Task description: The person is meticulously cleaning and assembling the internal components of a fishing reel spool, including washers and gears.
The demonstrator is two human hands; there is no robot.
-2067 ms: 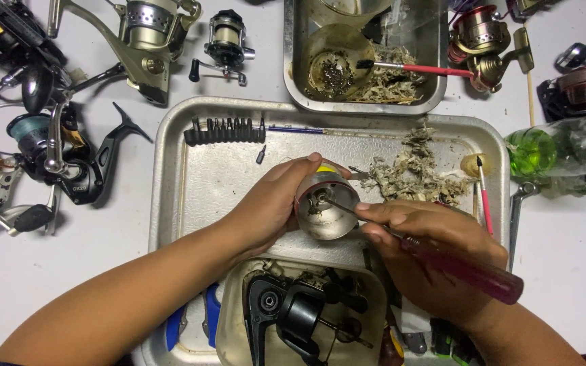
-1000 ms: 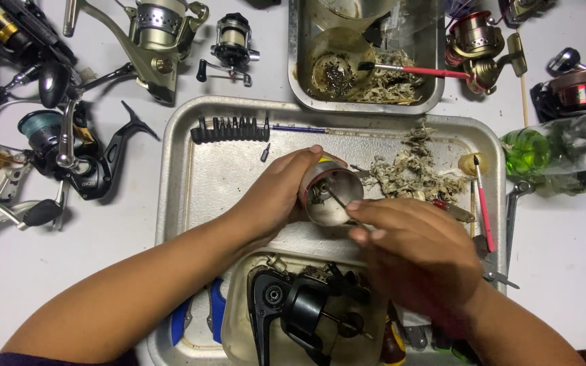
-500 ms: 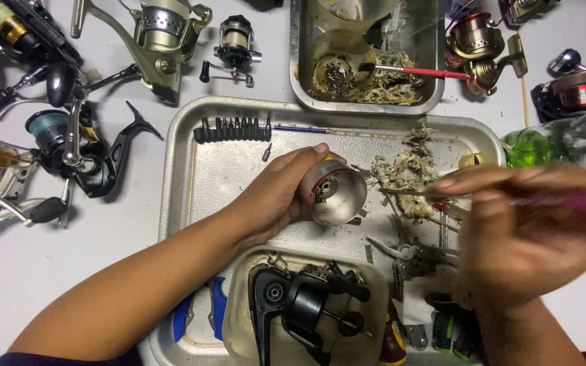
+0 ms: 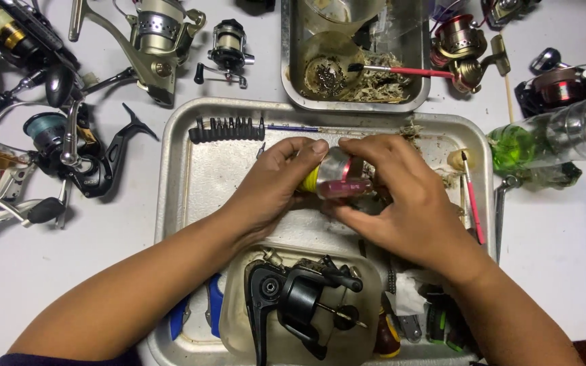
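Both hands clamp the silver spool over the middle of the metal tray: left hand curls round its near end, right hand wraps the far side, fingers closed.

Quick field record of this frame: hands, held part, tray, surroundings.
left hand: grips the spool from its left side
right hand: grips the spool from its right side
spool: metal fishing-reel spool, silver with red band, yellow at left end, held over the tray
tray: large steel tray, holds a black bit strip
near edge: black reel body in a shallow dish
table: several spinning reels at left and top
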